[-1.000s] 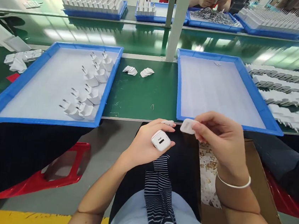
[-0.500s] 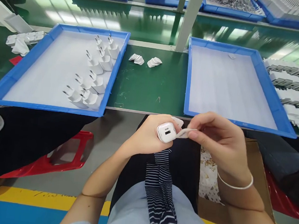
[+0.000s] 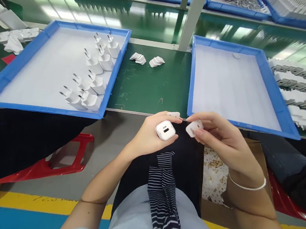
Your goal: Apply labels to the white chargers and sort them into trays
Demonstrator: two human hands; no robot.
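Observation:
My left hand (image 3: pixel 149 134) is wrapped round a white USB charger (image 3: pixel 165 130), its face with two ports turned up towards me. Another small white piece (image 3: pixel 173 114) shows past the fingers of that hand. Between thumb and fingertips, my right hand (image 3: pixel 221 141) pinches a small white cover piece (image 3: pixel 194 128) with faint grey printing. A narrow gap separates the cover piece from the charger. On the green bench, two small stacks of white pieces, a left stack (image 3: pixel 138 58) and a right stack (image 3: pixel 156 61), lie beyond my hands.
The left blue tray (image 3: pixel 125 53) holds several white plug chargers (image 3: pixel 89 98) with pins up. A right blue tray (image 3: pixel 192 78) has a small piece (image 3: pixel 236 56) on its liner. Rows of chargers (image 3: pixel 300 86) stand farther right. Below are a red stool (image 3: pixel 80 154) and a cardboard box (image 3: pixel 221 216).
The cover piece in my right hand has come away from the charger's edge and turned its printed face up. My left hand still holds the charger, slightly farther left.

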